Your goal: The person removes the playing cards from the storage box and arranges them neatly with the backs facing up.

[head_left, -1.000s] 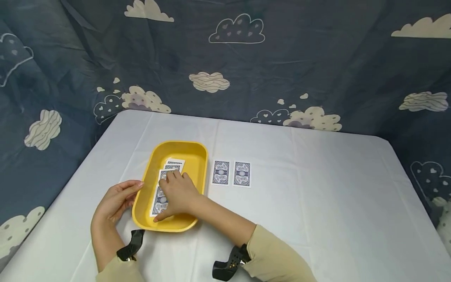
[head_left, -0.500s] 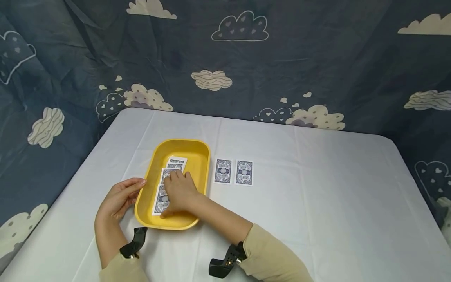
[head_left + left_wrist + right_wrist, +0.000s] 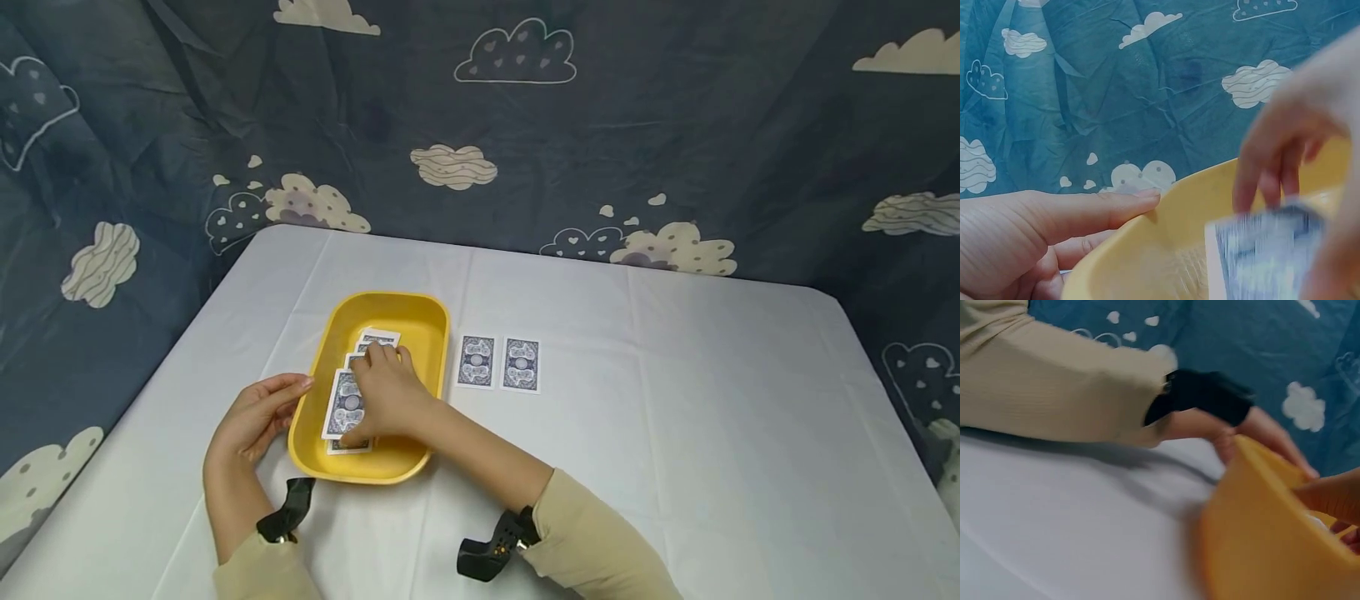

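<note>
The left hand [image 3: 258,417] grips the left rim of the yellow tray [image 3: 411,317], thumb over the edge and fingers curled outside. Inside the tray, a patterned card [image 3: 344,405] lies under the right hand [image 3: 392,396], which clamps it by its ends, fingers at the far edge, thumb at the near one. Other cards [image 3: 380,337] show beyond and below it. Right of the tray, two cards [image 3: 476,362] lie side by side, slightly apart, on the table [image 3: 675,417].
</note>
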Motion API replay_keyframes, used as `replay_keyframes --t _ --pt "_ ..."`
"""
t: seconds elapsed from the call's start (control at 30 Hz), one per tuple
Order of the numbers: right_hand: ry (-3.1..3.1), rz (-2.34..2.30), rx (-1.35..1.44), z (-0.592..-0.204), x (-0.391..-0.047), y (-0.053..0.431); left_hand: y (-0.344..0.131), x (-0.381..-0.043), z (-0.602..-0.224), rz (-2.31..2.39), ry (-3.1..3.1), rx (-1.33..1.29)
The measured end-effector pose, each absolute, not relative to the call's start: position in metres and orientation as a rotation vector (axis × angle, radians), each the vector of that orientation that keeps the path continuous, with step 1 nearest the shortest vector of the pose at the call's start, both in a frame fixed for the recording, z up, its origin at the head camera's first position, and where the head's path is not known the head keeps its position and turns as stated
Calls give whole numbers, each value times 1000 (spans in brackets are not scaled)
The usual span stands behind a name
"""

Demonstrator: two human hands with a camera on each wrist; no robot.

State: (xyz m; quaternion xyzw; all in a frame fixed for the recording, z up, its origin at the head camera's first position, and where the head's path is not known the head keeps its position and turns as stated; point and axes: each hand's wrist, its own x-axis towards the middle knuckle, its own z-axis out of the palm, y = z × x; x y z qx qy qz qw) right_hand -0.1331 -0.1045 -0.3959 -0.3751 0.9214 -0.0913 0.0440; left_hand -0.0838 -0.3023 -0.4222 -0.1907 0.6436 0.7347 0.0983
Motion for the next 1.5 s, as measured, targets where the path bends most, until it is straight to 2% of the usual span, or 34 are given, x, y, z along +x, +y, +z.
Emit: replay_keyframes --t 0.27,0.5,0.73,1.13,1.5 --pt "2819 -551 -1096 -355 -150 -76 -306 -81 -417 2158 1918 -597" --pt "2847 -713 -1065 -341 -161 -47 -310 -77 -415 2155 1892 -608" --pt "2813 -832 -985 -347 -180 7 -306 -77 -418 2158 1872 -626" --pt "2866 -596 -747 -371 -208 118 -298 -82 -418 2162 1853 -594" --pt "2776 -365 -755 -406 -204 152 -301 -80 -417 2164 1841 -605"
